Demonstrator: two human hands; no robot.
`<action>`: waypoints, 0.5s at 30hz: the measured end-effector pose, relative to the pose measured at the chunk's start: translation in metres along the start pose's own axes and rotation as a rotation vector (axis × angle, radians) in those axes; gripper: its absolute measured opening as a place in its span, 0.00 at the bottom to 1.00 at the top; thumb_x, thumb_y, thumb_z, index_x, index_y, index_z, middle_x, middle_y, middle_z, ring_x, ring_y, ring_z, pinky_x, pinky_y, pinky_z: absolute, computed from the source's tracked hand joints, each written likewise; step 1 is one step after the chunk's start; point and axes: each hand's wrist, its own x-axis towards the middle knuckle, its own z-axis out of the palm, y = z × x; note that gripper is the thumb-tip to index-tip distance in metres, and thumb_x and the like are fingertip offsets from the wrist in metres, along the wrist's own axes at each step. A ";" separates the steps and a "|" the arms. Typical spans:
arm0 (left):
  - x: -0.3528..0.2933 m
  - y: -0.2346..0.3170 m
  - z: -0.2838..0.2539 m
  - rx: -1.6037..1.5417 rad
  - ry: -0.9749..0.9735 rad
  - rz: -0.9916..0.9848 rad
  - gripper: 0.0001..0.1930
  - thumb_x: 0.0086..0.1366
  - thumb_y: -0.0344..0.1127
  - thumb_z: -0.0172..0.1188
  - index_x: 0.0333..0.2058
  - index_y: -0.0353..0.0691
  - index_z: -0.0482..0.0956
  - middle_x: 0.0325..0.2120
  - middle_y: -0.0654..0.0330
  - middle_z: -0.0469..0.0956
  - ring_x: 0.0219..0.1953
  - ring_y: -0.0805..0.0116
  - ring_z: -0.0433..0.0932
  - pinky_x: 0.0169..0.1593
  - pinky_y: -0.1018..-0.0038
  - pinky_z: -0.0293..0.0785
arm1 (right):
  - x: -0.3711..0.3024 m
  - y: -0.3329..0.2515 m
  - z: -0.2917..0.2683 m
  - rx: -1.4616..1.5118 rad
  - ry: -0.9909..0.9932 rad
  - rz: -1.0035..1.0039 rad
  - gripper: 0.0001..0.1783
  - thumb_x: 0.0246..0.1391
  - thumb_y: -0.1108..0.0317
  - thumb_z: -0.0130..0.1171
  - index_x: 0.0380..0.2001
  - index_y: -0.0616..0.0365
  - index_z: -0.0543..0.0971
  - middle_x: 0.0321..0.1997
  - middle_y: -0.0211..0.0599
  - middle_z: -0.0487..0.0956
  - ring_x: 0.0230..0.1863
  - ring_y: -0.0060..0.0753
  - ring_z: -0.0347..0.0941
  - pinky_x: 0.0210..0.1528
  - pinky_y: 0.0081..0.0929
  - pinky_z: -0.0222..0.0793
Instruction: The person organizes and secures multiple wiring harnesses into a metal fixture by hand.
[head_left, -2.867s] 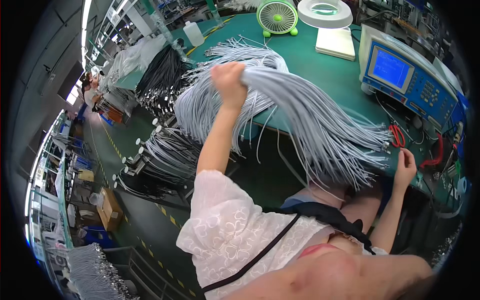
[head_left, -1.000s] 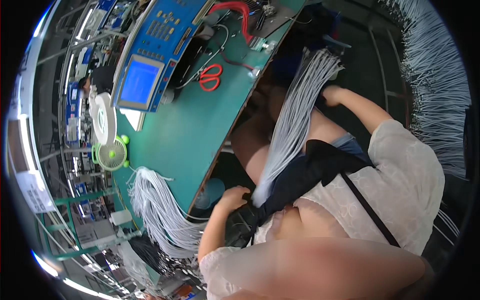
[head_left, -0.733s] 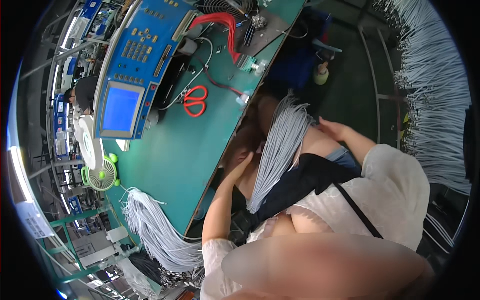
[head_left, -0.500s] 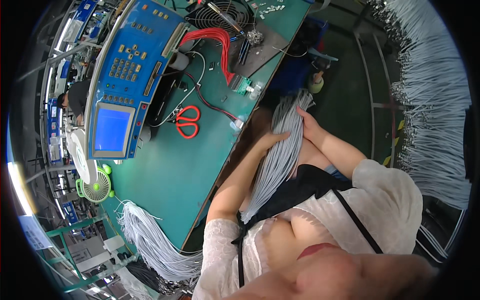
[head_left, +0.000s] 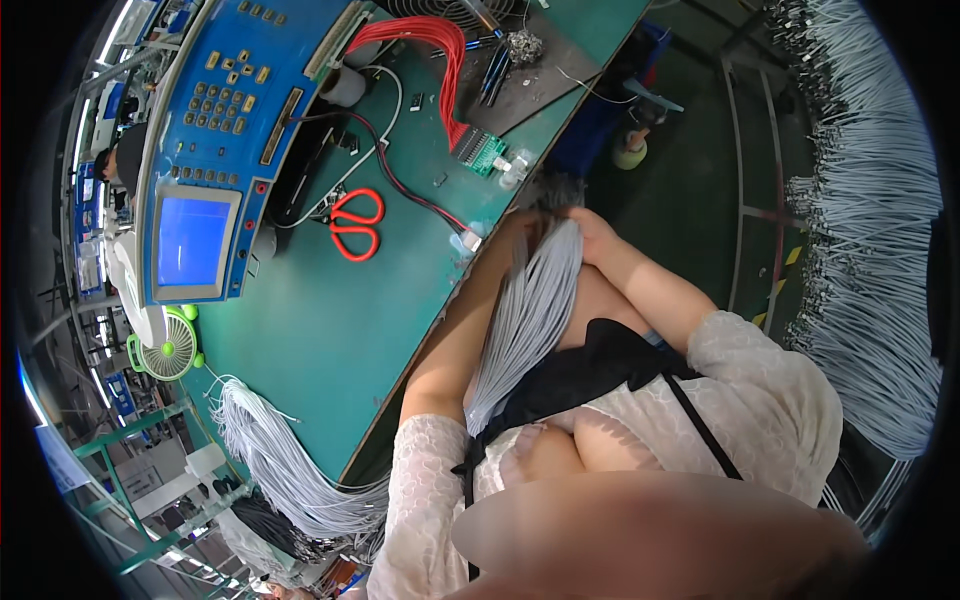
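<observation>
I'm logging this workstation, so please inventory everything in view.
Table: one, green, centre-left.
Cable bundle: one, grey, picture centre.
Second bundle: one, pale grey, table's lower-left end.
Cable stack: one, grey, far right.
Instrument: one, blue, upper left.
Scissors: one, red-handled, right of instrument.
Wires: one bunch, red, top centre.
Circuit board: one, green, at wires' end.
Fan: one, light green, far left.
Co-worker: one, dark-clothed, upper-left background.
Left hand: one, bare, blurred, at cable bundle's upper end.
Right hand: one, bare, same end.

The green table (head_left: 300, 350) carries a tester (head_left: 215, 150) and fan (head_left: 168, 350) at left, cables (head_left: 275, 465) near left, scissors (head_left: 378, 208) right of the tester, a mat (head_left: 535, 88) far right.
</observation>
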 end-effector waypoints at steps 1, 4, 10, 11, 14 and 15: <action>0.001 -0.005 -0.002 -0.006 0.002 -0.002 0.08 0.54 0.37 0.51 0.29 0.40 0.74 0.18 0.60 0.72 0.20 0.68 0.72 0.26 0.79 0.69 | -0.008 -0.004 0.000 -0.016 0.015 0.015 0.12 0.48 0.69 0.48 0.35 0.64 0.71 0.30 0.40 0.73 0.33 0.38 0.70 0.41 0.29 0.67; 0.005 -0.022 -0.007 -0.312 -0.271 -0.057 0.07 0.54 0.35 0.50 0.28 0.40 0.73 0.18 0.60 0.71 0.20 0.68 0.72 0.26 0.78 0.69 | -0.058 -0.002 0.001 0.111 0.143 -0.093 0.13 0.48 0.67 0.49 0.35 0.65 0.71 0.29 0.40 0.73 0.32 0.38 0.70 0.40 0.30 0.67; 0.008 -0.046 -0.009 -0.896 -0.848 -0.145 0.05 0.54 0.32 0.50 0.26 0.39 0.72 0.18 0.60 0.71 0.21 0.68 0.71 0.26 0.77 0.69 | -0.049 -0.001 0.005 0.148 0.128 -0.125 0.14 0.48 0.66 0.49 0.36 0.64 0.71 0.28 0.40 0.74 0.30 0.37 0.71 0.39 0.32 0.68; 0.008 -0.047 -0.009 -0.988 -0.947 -0.158 0.04 0.54 0.32 0.50 0.26 0.39 0.72 0.18 0.60 0.71 0.21 0.68 0.71 0.26 0.76 0.69 | -0.041 0.001 0.003 0.103 0.141 -0.123 0.14 0.48 0.65 0.49 0.36 0.64 0.71 0.27 0.40 0.74 0.30 0.37 0.71 0.39 0.32 0.68; 0.005 -0.049 -0.010 -0.991 -0.871 -0.199 0.04 0.53 0.32 0.50 0.24 0.40 0.71 0.17 0.61 0.69 0.19 0.70 0.70 0.24 0.77 0.68 | -0.036 0.005 0.024 0.036 0.140 -0.074 0.14 0.48 0.65 0.49 0.36 0.64 0.71 0.27 0.39 0.74 0.30 0.37 0.71 0.38 0.33 0.68; 0.004 -0.047 -0.011 -0.898 -0.697 -0.231 0.04 0.53 0.32 0.50 0.21 0.41 0.70 0.15 0.62 0.68 0.18 0.71 0.69 0.23 0.77 0.67 | -0.038 0.005 0.037 0.019 0.129 -0.034 0.14 0.49 0.64 0.48 0.36 0.63 0.71 0.27 0.39 0.74 0.29 0.36 0.71 0.38 0.33 0.68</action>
